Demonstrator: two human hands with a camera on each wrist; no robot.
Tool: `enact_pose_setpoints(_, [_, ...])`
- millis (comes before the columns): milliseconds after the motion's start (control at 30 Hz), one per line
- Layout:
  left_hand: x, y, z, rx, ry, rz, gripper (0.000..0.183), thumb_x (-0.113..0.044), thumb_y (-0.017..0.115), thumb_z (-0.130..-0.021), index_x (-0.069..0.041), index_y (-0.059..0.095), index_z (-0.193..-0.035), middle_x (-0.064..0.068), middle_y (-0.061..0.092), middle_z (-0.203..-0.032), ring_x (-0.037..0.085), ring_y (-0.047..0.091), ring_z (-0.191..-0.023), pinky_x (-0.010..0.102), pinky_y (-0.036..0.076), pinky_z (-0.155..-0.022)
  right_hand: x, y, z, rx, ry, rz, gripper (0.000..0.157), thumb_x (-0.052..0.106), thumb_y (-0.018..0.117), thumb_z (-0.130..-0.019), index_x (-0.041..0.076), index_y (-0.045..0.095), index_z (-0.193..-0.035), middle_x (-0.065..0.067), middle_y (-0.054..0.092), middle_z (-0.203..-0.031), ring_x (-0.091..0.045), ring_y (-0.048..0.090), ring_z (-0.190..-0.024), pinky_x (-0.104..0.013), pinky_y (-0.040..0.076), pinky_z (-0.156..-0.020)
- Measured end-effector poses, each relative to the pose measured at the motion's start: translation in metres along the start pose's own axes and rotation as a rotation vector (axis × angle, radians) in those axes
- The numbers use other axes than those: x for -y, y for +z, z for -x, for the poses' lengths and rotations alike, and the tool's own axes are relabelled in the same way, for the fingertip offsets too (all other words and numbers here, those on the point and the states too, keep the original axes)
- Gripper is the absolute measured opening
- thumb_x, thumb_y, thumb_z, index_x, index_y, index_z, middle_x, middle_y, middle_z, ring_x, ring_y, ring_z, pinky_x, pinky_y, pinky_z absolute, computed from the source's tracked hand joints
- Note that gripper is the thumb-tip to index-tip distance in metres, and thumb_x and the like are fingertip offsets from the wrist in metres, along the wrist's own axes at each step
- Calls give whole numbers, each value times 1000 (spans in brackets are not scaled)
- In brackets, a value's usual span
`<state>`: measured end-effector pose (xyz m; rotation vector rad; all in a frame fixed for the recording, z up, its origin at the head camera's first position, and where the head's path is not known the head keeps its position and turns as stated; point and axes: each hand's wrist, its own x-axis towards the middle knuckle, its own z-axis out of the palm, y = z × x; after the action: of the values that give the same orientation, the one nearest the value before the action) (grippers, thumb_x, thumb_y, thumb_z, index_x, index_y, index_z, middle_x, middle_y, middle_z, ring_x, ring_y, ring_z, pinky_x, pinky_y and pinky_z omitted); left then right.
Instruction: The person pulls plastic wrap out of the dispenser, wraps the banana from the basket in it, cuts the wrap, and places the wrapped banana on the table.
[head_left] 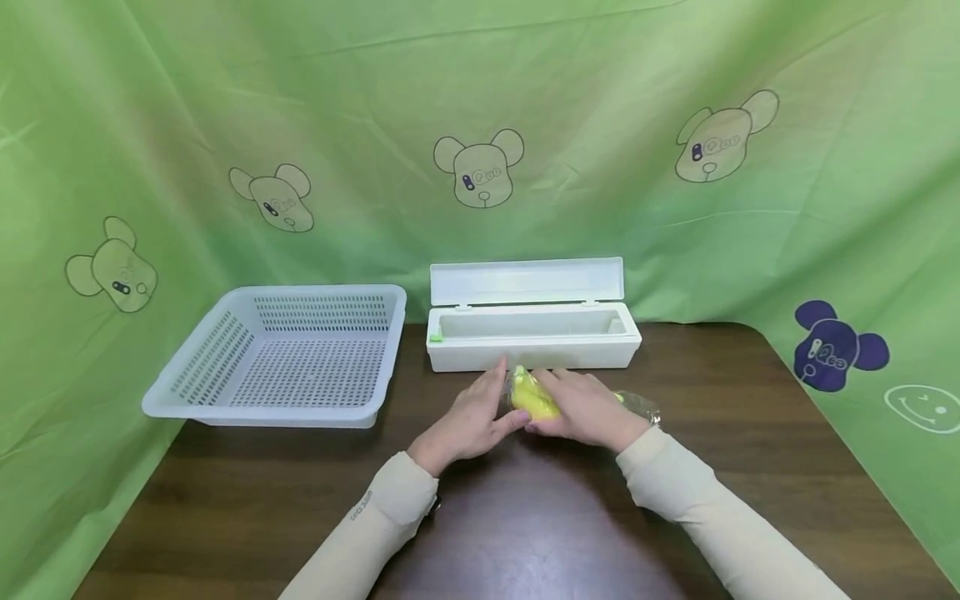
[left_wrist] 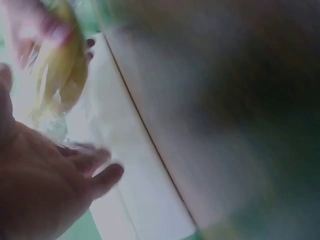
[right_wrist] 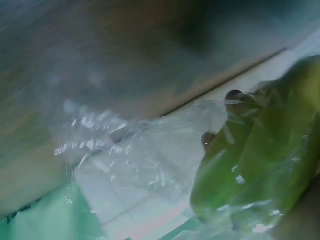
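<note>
A bunch of yellow bananas [head_left: 534,397] with dark tips, wrapped in clear plastic film [right_wrist: 145,160], is in front of the long white box. My right hand [head_left: 592,408] grips the bunch from the right, and loose film [head_left: 640,406] trails out past that wrist. On the other side, my left hand [head_left: 468,419] has its fingers extended and its thumb near the right hand. In the left wrist view its fingers are spread a little apart from the bananas [left_wrist: 62,75]. Part of the bunch is hidden behind the right hand.
Directly behind the hands stands the white box [head_left: 532,357], its lid [head_left: 525,283] raised and a small green piece [head_left: 436,338] at its left end. A white perforated basket [head_left: 262,413] sits to the left on the dark wooden table [head_left: 495,525]. Green curtain [head_left: 360,108] encloses the back and sides.
</note>
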<state>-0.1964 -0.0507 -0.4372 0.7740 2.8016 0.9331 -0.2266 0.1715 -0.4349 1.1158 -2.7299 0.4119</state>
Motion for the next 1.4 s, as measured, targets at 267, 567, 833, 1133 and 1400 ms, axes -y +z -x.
enact_pose_setpoints(267, [-4, 2, -4, -71, -16, 124, 112, -82, 11, -88, 5, -5, -157, 20, -1, -166, 33, 3, -152, 58, 15, -119, 13, -13, -13, -104, 33, -144, 57, 34, 76, -87, 2, 55, -130, -6, 59, -98, -20, 54, -83, -39, 50, -67])
enact_pose_setpoints(567, [6, -1, -5, 45, -74, 821, 93, -70, 4, -98, -1, 10, -160, 17, 12, -166, 29, 14, -151, 46, 17, -121, 22, -20, -15, -119, 140, -285, 62, 44, 79, -86, 4, 54, -126, -1, 54, -90, -18, 50, -77, -35, 46, -63])
enact_pose_setpoints(833, [-14, -10, -7, -216, -4, 908, 108, -80, 6, -89, 1, 8, -160, 17, 14, -166, 26, 14, -152, 40, 13, -122, 27, -8, -12, -77, 115, -163, 64, 46, 80, -84, 7, 54, -129, -3, 56, -98, -18, 52, -79, -37, 50, -66])
enact_pose_setpoints(1133, [-25, 1, -4, -248, -68, 659, 97, -79, 20, -93, -14, 1, -163, 11, 12, -167, 29, 19, -150, 51, 17, -120, 34, 7, -17, -161, 16, 25, 62, 36, 83, -83, -1, 57, -126, -15, 62, -95, -32, 62, -77, -50, 56, -66])
enact_pose_setpoints(1400, [-2, -6, 0, -244, -101, 310, 59, -29, 62, -101, -7, 43, -152, 14, 41, -154, 30, 39, -140, 48, 33, -114, 33, 25, -15, -38, 12, 177, 67, 52, 83, -78, 5, 60, -120, -12, 60, -89, -32, 62, -75, -47, 54, -62])
